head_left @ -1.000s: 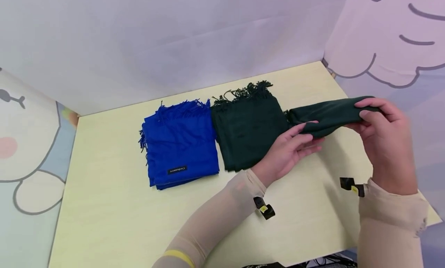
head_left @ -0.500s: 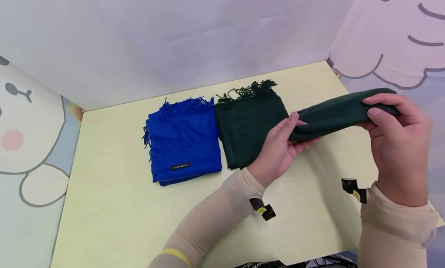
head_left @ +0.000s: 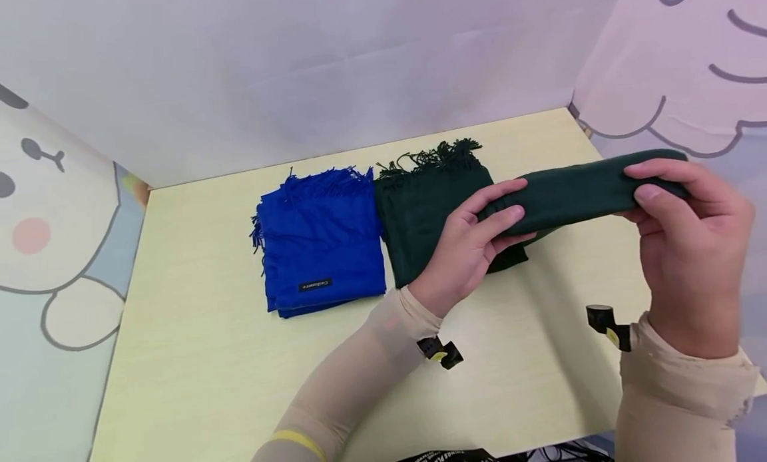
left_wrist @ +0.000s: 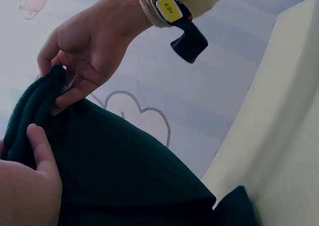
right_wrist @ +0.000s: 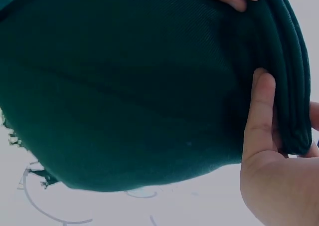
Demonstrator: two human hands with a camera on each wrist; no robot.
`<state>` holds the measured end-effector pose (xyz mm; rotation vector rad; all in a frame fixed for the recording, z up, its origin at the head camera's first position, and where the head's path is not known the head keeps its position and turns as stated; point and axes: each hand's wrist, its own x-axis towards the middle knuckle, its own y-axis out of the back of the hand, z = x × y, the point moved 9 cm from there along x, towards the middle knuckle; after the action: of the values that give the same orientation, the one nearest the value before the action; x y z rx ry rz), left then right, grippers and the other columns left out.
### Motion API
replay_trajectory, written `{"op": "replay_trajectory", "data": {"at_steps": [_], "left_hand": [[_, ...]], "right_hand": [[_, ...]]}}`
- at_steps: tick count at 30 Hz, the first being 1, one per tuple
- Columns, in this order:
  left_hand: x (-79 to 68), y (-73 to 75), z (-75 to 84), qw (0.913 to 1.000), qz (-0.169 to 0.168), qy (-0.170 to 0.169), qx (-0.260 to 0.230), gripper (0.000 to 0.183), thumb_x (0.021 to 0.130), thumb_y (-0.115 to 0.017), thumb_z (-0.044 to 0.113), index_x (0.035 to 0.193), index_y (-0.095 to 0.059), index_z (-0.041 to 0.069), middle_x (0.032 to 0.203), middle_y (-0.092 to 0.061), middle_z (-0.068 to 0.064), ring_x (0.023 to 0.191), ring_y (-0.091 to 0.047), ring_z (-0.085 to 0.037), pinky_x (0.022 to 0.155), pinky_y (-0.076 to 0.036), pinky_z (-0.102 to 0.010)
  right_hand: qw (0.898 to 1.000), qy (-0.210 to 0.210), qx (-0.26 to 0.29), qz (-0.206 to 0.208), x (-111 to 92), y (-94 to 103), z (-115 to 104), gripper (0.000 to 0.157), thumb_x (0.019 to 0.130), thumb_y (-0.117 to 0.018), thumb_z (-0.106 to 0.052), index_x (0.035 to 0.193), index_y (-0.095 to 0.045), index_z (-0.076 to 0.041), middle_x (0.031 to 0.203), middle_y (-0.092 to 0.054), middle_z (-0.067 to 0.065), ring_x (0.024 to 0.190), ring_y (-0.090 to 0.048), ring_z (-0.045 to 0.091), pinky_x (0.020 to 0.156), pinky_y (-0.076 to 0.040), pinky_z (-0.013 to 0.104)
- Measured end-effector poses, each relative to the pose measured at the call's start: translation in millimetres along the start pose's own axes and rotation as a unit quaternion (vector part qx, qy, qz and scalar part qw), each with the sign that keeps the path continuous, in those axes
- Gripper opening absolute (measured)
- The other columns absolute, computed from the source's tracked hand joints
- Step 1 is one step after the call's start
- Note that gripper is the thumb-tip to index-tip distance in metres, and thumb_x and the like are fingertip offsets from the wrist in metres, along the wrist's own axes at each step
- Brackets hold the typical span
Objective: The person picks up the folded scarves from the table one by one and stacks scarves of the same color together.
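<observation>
Between my two hands a thick folded dark green scarf (head_left: 575, 194) is stretched, raised over the table. My left hand (head_left: 460, 252) pinches its left end, thumb on top. At the other end, my right hand (head_left: 695, 249) grips the edge between thumb and fingers. The wrist views show its stacked layers (right_wrist: 291, 76) along the held edge, with the green cloth (left_wrist: 119, 161) hanging below. Flat on the table lies a folded dark green part (head_left: 419, 216) with fringe at the back. My left hand covers its right side, so I cannot tell whether it joins the held cloth.
To the left lies a folded blue fringed scarf (head_left: 323, 249) with a black label (head_left: 315, 285). The pale wooden table (head_left: 198, 355) meets a whitish wall (head_left: 299, 82) at the back. Black cables (head_left: 575, 451) show below the front edge.
My right hand has moved right and slightly up with the scarf's end. The left hand has shifted left and regripped its end, so the held edge is stretched straighter.
</observation>
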<state>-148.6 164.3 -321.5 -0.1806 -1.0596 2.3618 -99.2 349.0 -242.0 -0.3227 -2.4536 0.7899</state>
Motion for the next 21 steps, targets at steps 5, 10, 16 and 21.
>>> {"op": "replay_trajectory", "data": {"at_steps": [5, 10, 16, 21], "left_hand": [[-4.0, 7.0, 19.6, 0.9989, 0.012, -0.019, 0.041, 0.033, 0.098, -0.057, -0.001, 0.131, -0.058, -0.008, 0.13, -0.06, -0.003, 0.105, -0.065, -0.018, 0.089, -0.056, -0.032], [-8.9, 14.2, 42.4, 0.9935, 0.036, -0.045, 0.098, 0.027, 0.098, -0.06, 0.003, 0.124, -0.063, -0.006, 0.127, -0.063, -0.003, 0.102, -0.064, -0.016, 0.083, -0.055, -0.025], [-14.3, 18.3, 69.5, 0.9823, 0.061, -0.093, 0.151, 0.024, 0.096, -0.062, 0.002, 0.119, -0.065, -0.006, 0.123, -0.065, -0.004, 0.102, -0.064, -0.015, 0.084, -0.054, -0.025], [-23.1, 15.8, 98.7, 0.9605, 0.071, -0.133, 0.234, 0.022, 0.096, -0.061, 0.001, 0.116, -0.065, -0.007, 0.122, -0.065, -0.004, 0.115, -0.058, -0.015, 0.094, -0.052, -0.031]], "right_hand": [[1.0, -0.004, -0.002, -0.02, 2.0, -7.1, 4.9, 0.03, 0.084, -0.046, 0.032, 0.113, -0.049, 0.035, 0.105, -0.061, 0.039, 0.084, -0.066, 0.037, 0.074, -0.06, 0.037], [0.999, -0.017, -0.007, -0.046, 1.8, -16.8, 13.7, 0.032, 0.085, -0.046, 0.031, 0.116, -0.046, 0.035, 0.11, -0.061, 0.039, 0.09, -0.064, 0.037, 0.082, -0.058, 0.036], [0.997, -0.044, 0.007, -0.06, 1.5, -24.9, 36.3, 0.027, 0.087, -0.043, 0.029, 0.113, -0.048, 0.035, 0.11, -0.059, 0.037, 0.091, -0.061, 0.037, 0.084, -0.056, 0.036], [0.995, -0.058, 0.01, -0.076, 2.6, -33.3, 52.8, 0.027, 0.088, -0.045, 0.028, 0.114, -0.049, 0.034, 0.107, -0.06, 0.033, 0.088, -0.057, 0.033, 0.079, -0.055, 0.031]]}}
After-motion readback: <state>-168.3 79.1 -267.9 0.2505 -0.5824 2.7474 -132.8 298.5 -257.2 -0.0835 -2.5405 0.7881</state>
